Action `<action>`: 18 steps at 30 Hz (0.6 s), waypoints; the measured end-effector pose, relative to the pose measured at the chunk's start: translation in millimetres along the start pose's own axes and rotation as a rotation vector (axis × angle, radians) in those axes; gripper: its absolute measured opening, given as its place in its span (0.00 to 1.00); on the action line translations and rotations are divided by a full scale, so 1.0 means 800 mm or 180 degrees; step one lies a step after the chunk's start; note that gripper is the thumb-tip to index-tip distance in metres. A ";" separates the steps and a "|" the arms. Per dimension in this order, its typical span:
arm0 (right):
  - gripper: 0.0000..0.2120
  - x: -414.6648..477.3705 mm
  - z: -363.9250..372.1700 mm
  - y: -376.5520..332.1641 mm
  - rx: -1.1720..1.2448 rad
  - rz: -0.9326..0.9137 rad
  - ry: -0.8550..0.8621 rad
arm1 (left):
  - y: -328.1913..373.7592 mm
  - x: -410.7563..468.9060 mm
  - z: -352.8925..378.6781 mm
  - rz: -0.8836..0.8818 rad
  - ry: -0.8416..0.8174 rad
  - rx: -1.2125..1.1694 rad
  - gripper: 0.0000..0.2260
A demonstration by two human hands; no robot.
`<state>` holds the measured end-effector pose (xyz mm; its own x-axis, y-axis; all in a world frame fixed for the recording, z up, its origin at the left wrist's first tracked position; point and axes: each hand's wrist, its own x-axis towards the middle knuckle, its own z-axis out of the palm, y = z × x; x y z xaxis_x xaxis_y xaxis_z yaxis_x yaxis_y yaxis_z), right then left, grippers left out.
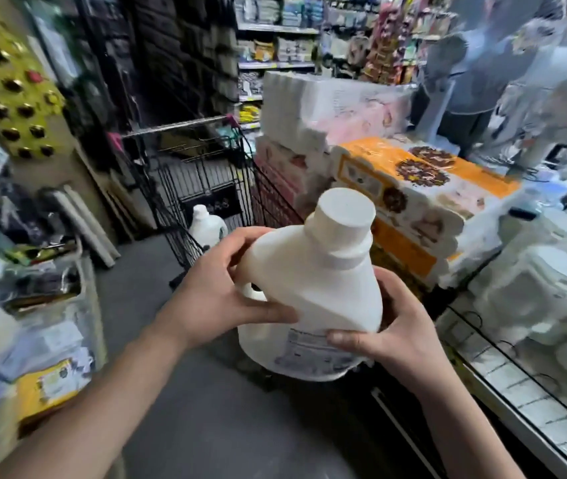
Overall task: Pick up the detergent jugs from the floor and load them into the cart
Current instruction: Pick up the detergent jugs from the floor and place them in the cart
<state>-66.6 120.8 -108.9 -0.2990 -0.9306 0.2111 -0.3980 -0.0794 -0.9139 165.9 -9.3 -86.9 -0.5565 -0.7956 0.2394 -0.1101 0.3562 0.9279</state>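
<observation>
Two bare hands hold a white detergent jug in the air: the left hand curls around its handle side, and the right hand grips its lower body near the label. Ahead stands a black wire shopping cart, with a second white jug seen through its mesh. Stacked tissue packs sit just right of the cart.

We hold a white detergent jug in both hands above the grey floor. Our left hand curls round its handle side, and our right hand grips the lower body at the label. The jug is tilted. Ahead stands the black wire cart, with a second white jug upright inside. Stacked paper-roll packs sit just beside the cart.
</observation>
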 end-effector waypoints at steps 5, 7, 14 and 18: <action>0.42 0.108 0.054 0.011 0.0122 -0.0154 -0.0498 | -0.031 0.040 -0.059 -0.0140 0.0427 0.0134 0.40; 0.42 0.152 0.073 0.019 0.0162 -0.0203 -0.0649 | -0.047 0.062 -0.080 -0.0208 0.0569 0.0175 0.41; 0.42 0.308 0.118 0.055 0.0253 -0.0315 -0.1010 | -0.090 0.162 -0.129 -0.0483 0.0924 0.0419 0.42; 0.43 0.392 0.129 0.071 0.0190 -0.0349 -0.1217 | -0.115 0.225 -0.149 -0.0553 0.1001 0.0535 0.41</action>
<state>-93.8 -212.7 -130.2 0.0911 -0.9804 0.1746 -0.3551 -0.1958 -0.9141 174.3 -243.8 -95.0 -0.2412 -0.9531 0.1830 -0.3281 0.2576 0.9088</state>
